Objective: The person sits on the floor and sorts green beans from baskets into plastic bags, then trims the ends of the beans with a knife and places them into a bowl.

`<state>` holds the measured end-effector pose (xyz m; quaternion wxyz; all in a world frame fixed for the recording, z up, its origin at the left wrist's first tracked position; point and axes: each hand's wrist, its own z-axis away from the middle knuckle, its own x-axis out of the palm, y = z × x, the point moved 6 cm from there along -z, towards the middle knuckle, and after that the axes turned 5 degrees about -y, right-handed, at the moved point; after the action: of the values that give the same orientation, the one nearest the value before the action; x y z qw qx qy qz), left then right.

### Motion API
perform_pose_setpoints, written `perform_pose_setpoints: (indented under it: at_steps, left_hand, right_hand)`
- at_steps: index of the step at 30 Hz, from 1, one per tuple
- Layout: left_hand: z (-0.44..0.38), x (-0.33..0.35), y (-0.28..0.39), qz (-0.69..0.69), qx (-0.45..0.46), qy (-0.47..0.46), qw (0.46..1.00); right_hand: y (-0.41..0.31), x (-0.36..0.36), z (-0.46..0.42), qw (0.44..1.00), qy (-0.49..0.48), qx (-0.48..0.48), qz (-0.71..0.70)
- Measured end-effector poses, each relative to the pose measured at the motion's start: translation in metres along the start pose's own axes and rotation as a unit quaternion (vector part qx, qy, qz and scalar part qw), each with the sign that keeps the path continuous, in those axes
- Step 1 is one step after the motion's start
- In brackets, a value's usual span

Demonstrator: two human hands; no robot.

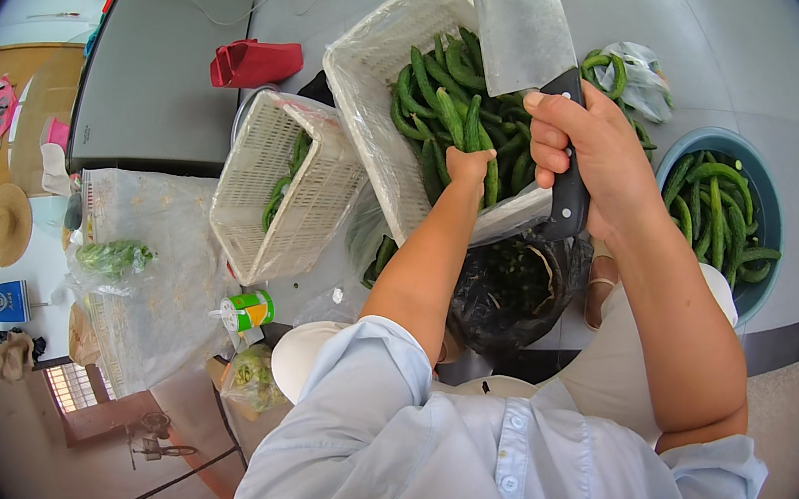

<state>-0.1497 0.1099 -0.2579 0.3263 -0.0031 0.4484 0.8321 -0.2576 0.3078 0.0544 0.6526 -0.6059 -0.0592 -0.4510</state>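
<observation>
My right hand (601, 155) grips the black handle of a cleaver (523, 27), its broad steel blade raised over a large white plastic basket (368, 56) lined with clear film. Many curved green cucumbers (434, 76) fill the basket. Among them, my left hand (467, 165) is closed around a cucumber (451, 116); its fingers are partly hidden, so I cannot tell whether it holds more than one. Below the basket's near edge, between my legs, a black plastic bag (472, 304) stands open with small dark green pieces inside.
On the right stands a blue-grey basin (774, 223) of cucumbers. Beyond the basket lies a clear plastic bag (646, 74) beside more cucumbers. To the left are a second white basket (328, 217), a red bag (257, 64), a green canister (247, 310) and a covered table (156, 316).
</observation>
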Motion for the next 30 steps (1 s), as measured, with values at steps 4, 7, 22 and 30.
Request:
perform_pose_setpoints:
  at_steps: [4,7,22,30]
  left_hand:
    - [-0.013,-0.02,-0.01,0.068,0.011,-0.051,0.996]
    - [-0.019,-0.046,-0.013,0.169,0.02,-0.126,0.977]
    - [-0.072,-0.121,-0.089,-0.091,-0.009,0.024,0.996]
    - [-0.015,-0.077,-0.047,-0.581,0.117,-0.035,0.805]
  right_hand:
    - [0.001,-0.007,0.0,1.0,0.007,0.002,0.008]
    - [0.002,-0.01,-0.002,1.0,0.007,0.005,0.009]
    - [0.013,0.008,-0.011,0.999,0.001,0.02,0.035]
    - [0.014,0.001,-0.009,0.999,0.008,0.018,0.042]
